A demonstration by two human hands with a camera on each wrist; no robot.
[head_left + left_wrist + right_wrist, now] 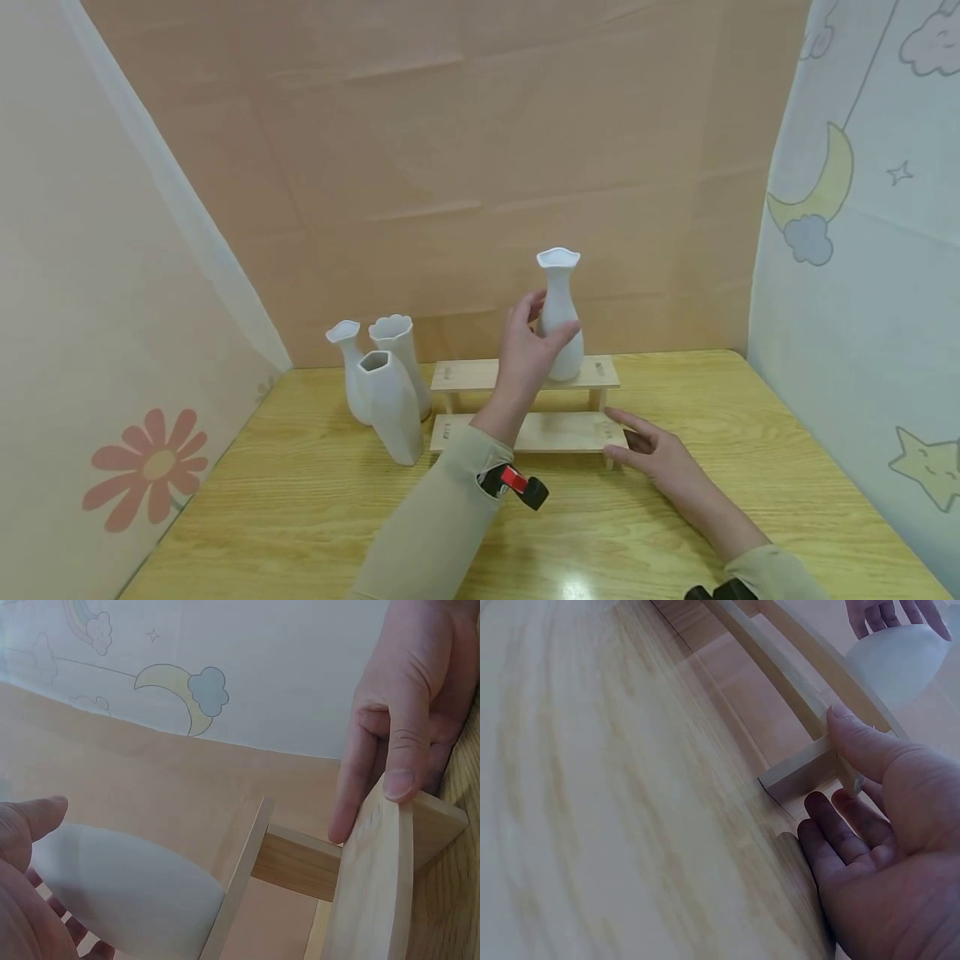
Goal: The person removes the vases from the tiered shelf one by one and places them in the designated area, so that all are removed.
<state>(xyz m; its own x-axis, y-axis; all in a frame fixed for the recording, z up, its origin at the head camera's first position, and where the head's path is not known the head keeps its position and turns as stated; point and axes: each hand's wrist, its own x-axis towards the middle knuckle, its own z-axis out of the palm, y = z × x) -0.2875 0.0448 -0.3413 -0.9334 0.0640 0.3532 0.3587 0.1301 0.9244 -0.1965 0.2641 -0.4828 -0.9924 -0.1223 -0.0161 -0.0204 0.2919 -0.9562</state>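
Observation:
My left hand has its thumb and fingers around the body of a white vase with a wavy rim. Upright, the vase meets the right part of the upper board of a two-step wooden stand. In the left wrist view the vase touches the board's edge. My right hand holds the right end of the lower step, thumb in front and index finger behind. The right wrist view shows the right hand with its thumb on the board's end and the other fingers curled beside the leg.
Left of the stand, three white vases are grouped: a narrow-necked vase, a scallop-rimmed vase and an angular vase. The wooden table meets a tan backdrop behind and printed white sheets at both sides.

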